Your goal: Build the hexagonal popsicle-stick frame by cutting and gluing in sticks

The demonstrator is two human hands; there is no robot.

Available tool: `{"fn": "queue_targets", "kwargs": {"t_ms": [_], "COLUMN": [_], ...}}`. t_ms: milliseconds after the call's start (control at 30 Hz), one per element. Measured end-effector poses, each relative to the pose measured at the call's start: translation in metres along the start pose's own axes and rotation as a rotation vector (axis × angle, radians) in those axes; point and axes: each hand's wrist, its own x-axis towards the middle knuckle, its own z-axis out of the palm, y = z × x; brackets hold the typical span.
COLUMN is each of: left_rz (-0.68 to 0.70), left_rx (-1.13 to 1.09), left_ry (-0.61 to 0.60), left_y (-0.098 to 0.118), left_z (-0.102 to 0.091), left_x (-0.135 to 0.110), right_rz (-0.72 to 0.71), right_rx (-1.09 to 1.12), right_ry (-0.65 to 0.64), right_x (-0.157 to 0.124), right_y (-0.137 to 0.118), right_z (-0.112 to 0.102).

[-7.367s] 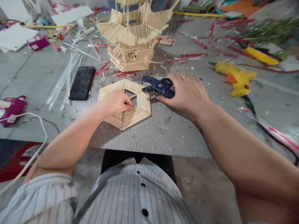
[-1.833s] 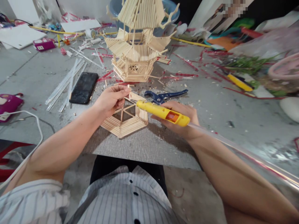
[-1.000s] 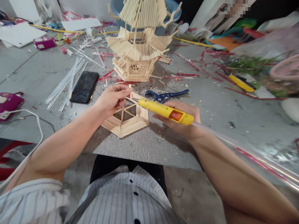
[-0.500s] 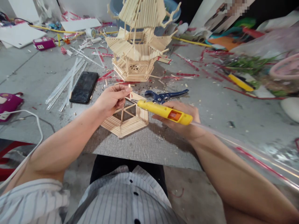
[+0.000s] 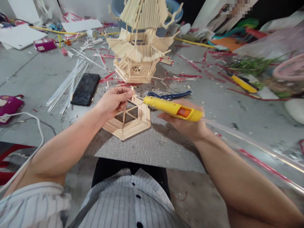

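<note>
Over grey tabletop [image 5: 213,101], left hand [image 5: 115,100] curls, pinching a stick [image 5: 133,90]

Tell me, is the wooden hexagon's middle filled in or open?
Open, where visible: the hexagon has dark gaps between its spokes. The left hand hides part of its middle.

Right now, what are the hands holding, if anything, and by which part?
The left hand pinches a small wooden stick around its middle; the right hand grips the yellow glue gun from beneath its body, exact grip hidden.
</note>
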Motion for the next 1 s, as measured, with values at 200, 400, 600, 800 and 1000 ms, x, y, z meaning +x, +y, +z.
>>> {"fn": "queue_targets", "kwargs": {"t_ms": [200,400,600,800,1000], "left_rz": [0.077,0.097,0.144,0.179,0.18], "left_rx": [0.197,0.363,0.435,0.471,0.479], "left_ry": [0.033,0.056,0.049,0.058,0.05], "left_y": [-0.004,-0.006,-0.004,-0.005,-0.005], "left_z": [-0.001,0.001,0.003,0.003,0.003], "left_x": [0.002,0.002,0.0,-0.002,-0.001], "right_rz": [0.327,0.385,0.43,0.376,0.395], "right_rx": [0.348,0.491,0.552,0.499,0.533], "right_ry": [-0.082,-0.219,-0.216,-0.206,-0.19], "right_x": [0.013,0.017,0.016,0.016,0.014], "right_y": [0.003,0.008,0.007,0.008,0.01], "right_z": [-0.005,-0.01,-0.009,-0.008,-0.007]}}
